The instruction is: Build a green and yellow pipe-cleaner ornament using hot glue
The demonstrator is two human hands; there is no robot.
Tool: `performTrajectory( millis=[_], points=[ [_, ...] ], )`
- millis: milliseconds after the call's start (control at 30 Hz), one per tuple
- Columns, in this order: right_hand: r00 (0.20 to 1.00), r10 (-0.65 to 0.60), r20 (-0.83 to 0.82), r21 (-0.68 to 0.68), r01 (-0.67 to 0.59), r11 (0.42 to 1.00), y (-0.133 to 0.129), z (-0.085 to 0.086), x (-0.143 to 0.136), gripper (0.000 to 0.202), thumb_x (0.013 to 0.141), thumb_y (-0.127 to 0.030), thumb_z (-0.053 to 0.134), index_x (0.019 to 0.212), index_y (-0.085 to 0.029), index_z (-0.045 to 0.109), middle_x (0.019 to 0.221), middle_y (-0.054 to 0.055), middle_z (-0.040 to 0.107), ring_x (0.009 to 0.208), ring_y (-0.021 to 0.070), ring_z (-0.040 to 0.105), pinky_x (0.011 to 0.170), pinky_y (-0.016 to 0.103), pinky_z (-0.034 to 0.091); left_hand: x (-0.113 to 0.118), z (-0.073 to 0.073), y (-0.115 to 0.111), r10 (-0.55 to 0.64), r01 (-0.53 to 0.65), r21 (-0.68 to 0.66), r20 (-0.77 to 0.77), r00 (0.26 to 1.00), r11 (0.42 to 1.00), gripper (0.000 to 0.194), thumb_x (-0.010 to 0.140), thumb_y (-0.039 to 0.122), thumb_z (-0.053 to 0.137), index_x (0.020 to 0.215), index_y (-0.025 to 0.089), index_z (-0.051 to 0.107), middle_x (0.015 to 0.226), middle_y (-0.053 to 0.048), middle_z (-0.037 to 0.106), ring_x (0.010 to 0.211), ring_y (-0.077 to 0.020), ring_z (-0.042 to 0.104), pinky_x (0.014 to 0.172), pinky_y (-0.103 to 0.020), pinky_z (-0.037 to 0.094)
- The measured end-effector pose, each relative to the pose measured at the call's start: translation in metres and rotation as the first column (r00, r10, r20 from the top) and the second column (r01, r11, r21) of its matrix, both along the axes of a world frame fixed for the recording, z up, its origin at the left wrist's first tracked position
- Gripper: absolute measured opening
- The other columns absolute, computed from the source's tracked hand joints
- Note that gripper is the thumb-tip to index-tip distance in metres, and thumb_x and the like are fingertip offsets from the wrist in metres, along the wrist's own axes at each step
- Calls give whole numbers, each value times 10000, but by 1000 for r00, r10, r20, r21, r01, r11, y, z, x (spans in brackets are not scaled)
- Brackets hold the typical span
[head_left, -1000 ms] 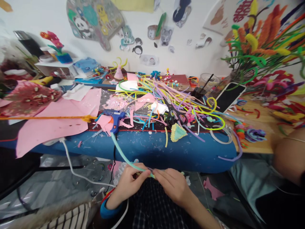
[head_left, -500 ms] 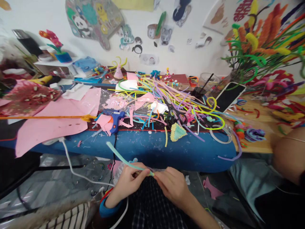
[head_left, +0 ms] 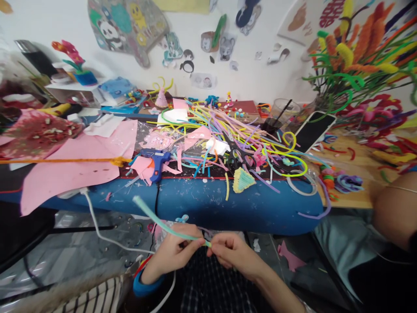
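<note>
A mint-green pipe cleaner (head_left: 156,221) slants up and left from between my hands, over my lap. Thumb and fingers of my left hand (head_left: 180,248) pinch it close to its lower right end. My right hand (head_left: 233,253) is closed at that end, where a small yellowish bit shows between the fingertips; whether it is a separate piece I cannot tell. On the blue table edge just beyond lies a yellow and mint fuzzy wedge (head_left: 243,180), with a short yellow pipe cleaner piece (head_left: 227,187) beside it.
Loose pipe cleaners (head_left: 234,124) heap across the table. A blue glue gun (head_left: 159,164), black scissors (head_left: 235,160) and pink sheets (head_left: 74,171) lie among them. A phone (head_left: 315,130) leans at the right, near another person's arm (head_left: 395,208). A white cable (head_left: 107,240) hangs at the left.
Both hands have shifted slightly down, and the pipe cleaner's free end has swung left. More of the mint strand shows above my left hand. The table things stay put.
</note>
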State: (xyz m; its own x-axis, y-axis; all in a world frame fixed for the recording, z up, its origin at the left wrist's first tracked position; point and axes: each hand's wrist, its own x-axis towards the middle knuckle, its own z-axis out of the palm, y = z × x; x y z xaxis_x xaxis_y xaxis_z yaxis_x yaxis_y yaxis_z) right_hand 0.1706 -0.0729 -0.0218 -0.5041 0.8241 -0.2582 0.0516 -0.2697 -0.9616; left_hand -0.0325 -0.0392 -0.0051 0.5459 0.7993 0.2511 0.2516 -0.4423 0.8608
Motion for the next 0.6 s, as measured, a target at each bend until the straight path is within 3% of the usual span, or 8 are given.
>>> performTrajectory(
  millis=[67, 133, 200, 267, 333, 433, 500, 600],
  points=[
    [981, -146, 127, 298, 102, 949, -5, -4, 1, 353, 953, -438, 538, 889, -138, 714, 550, -13, 536, 486, 88, 424, 470, 220, 320, 1, -1, 0, 48, -47, -72, 19, 999, 996, 346, 964, 308, 512, 679, 156, 636, 603, -11, 619, 560, -116, 532, 554, -227, 383],
    [928, -289, 236, 625, 83, 776, -8, -5, 2, 266, 966, -331, 541, 977, -142, 727, 622, 40, 624, 556, 122, 492, 528, 254, 361, 3, -2, -1, 91, -82, -155, 48, 995, 984, 349, 963, 333, 516, 691, 156, 644, 640, -20, 657, 589, -127, 565, 570, -228, 413],
    [887, -365, 282, 746, 36, 665, -7, -2, 2, 239, 971, -283, 528, 997, -153, 727, 662, 61, 673, 605, 145, 542, 583, 276, 401, 5, -3, 0, 104, -92, -185, 59, 993, 978, 343, 965, 332, 514, 702, 155, 647, 655, -22, 670, 605, -131, 580, 579, -227, 426],
    [899, -320, 300, 644, 57, 763, -4, 5, 0, 282, 988, -310, 488, 915, -172, 722, 699, 53, 696, 631, 141, 568, 612, 269, 430, 6, -3, 0, 83, -76, -146, 41, 996, 986, 312, 965, 294, 514, 720, 157, 651, 674, -22, 678, 620, -128, 588, 592, -223, 427],
    [972, -110, 206, 243, 58, 968, 1, 12, -2, 370, 990, -421, 447, 872, -171, 693, 678, 27, 680, 532, 104, 511, 516, 227, 406, 6, -1, 1, 31, -30, -87, 9, 999, 996, 295, 962, 248, 512, 715, 161, 647, 674, -18, 675, 620, -122, 589, 604, -219, 423],
    [998, 54, -20, -157, -57, 986, 5, 13, -4, 504, 955, -575, 408, 907, -141, 659, 542, -32, 560, 386, 62, 317, 378, 189, 273, 4, 1, 1, -29, 28, -28, -40, 999, 999, 308, 959, 215, 503, 685, 166, 636, 657, -14, 661, 616, -121, 589, 618, -220, 419],
    [997, 52, -50, -172, -60, 983, 3, 8, -4, 515, 947, -587, 424, 882, -133, 658, 480, -72, 444, 385, 57, 283, 387, 184, 249, 4, 1, 1, -38, 37, -9, -58, 998, 999, 314, 955, 215, 508, 671, 166, 634, 637, -10, 649, 603, -120, 579, 608, -221, 406],
    [979, -114, 170, 271, 65, 961, -4, -6, -2, 420, 992, -456, 434, 873, -143, 687, 515, -42, 468, 460, 83, 381, 451, 211, 292, 4, -1, -1, 31, -34, -36, -61, 998, 999, 303, 947, 224, 521, 676, 161, 640, 634, -8, 651, 596, -118, 574, 603, -219, 399]
  ],
)
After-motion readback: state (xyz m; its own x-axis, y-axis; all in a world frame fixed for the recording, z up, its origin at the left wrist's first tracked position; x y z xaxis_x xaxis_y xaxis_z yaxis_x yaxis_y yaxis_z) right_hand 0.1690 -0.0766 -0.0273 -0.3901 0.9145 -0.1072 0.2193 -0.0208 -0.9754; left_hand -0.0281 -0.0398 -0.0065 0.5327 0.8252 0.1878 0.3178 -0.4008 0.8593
